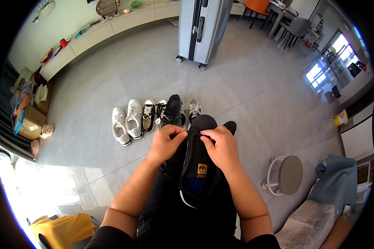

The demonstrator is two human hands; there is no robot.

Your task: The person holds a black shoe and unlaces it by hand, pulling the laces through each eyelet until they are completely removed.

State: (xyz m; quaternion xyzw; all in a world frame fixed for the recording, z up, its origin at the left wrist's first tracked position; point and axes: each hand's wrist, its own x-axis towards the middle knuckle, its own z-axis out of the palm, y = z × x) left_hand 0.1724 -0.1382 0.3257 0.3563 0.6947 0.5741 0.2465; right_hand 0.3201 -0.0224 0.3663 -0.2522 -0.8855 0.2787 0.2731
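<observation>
A black sneaker (205, 121) rests on my lap, toe pointing away from me, with a yellow label and a blue patch showing inside. My left hand (167, 143) is closed in a pinch at the left of the lacing, on what looks like a thin black shoelace. From the right, my right hand (221, 147) pinches at the opposite edge of the lacing, also seemingly on the lace. Black lace against black shoe makes the strand hard to follow. Just past the toe on the right, the tip of another dark shoe (230, 126) shows.
Ahead on the tiled floor stand white sneakers (134, 118), black-and-white canvas shoes (148, 114), a black shoe (171, 111) and grey-white sneakers (193, 108). A silver suitcase (187, 31) is beyond. A round grey stool (291, 175) stands right; a cardboard box (32, 122) sits left.
</observation>
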